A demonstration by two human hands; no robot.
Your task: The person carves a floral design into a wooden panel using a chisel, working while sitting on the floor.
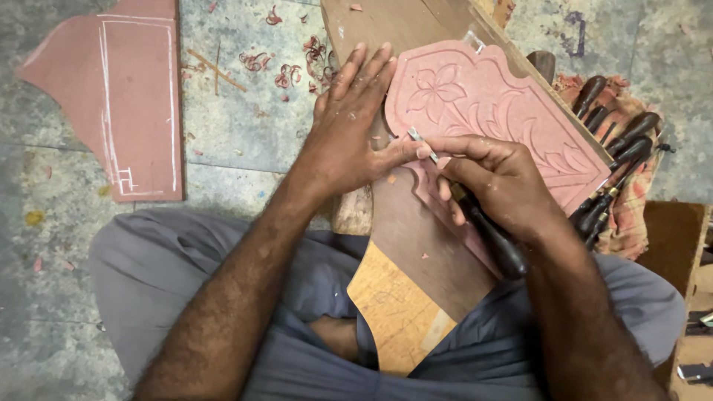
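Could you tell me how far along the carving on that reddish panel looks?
A flower and leafy stems are already cut into the reddish panel. The right hand holds a chisel at its left edge, the left hand steadying. The marked board on the floor is uncarved.

No packages, labels, signs or screens in view.
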